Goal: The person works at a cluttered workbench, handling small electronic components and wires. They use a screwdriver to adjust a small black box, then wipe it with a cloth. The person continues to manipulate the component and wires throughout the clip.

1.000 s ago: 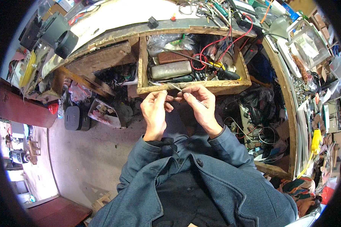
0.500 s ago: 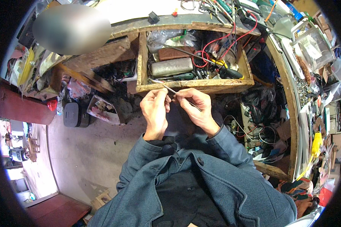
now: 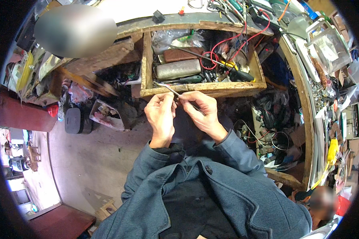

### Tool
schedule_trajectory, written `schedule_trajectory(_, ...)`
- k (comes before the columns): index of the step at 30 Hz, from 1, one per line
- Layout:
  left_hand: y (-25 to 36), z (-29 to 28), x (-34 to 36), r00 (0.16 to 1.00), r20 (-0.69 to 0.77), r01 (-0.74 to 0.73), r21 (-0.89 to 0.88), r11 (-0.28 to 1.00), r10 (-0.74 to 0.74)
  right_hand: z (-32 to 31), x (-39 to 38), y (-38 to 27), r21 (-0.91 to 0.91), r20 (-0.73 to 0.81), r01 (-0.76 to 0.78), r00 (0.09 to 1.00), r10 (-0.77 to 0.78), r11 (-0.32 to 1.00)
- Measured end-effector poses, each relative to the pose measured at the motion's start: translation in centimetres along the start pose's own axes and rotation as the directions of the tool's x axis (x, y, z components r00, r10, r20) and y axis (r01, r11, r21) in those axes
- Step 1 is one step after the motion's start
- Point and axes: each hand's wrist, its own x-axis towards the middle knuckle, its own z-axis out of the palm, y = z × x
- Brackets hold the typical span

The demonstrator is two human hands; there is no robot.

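Observation:
My right hand (image 3: 204,111) is closed around a slim grey pointed metal tool (image 3: 174,92), whose tip points up and left toward the drawer front. The fingers of my left hand (image 3: 160,116) are pinched together close beside the tool; whatever lies between them is too small to make out. Both hands are held just on my side of an open wooden drawer (image 3: 211,90). Inside it lie a silvery oblong case (image 3: 178,69), a brown case (image 3: 182,54), a dark-handled screwdriver (image 3: 190,79) and red cables (image 3: 212,51).
Above the drawer runs the workbench edge (image 3: 179,26), with a small black block (image 3: 158,16) and tangled leads on it. A cluttered side bench with a wooden edge (image 3: 305,119) stands at right. On the floor at left are a dark case (image 3: 77,120) and an open box (image 3: 106,115).
The tool's tip has shifted slightly up and left, and both hands have moved a little to the left with it. The grips look much the same.

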Motion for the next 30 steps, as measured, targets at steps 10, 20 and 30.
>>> schedule_trajectory(10,-0.3,0.6,0.0,0.993,-0.039,-0.11,0.078,0.991,0.113,1.2,-1.0,1.4,0.295,-0.088,-0.135,0.982,0.167,0.946)
schedule_trajectory(20,0.8,0.3,-0.1,0.991,0.0,0.132,-0.14,0.981,-0.133,1.2,-1.1,1.2,0.273,-0.069,-0.117,0.988,0.14,0.955)
schedule_trajectory(30,3.0,0.7,0.0,0.983,0.07,-0.165,-0.043,0.985,0.168,-3.8,5.1,-3.2,-0.516,0.096,0.229,0.973,-0.209,0.825)
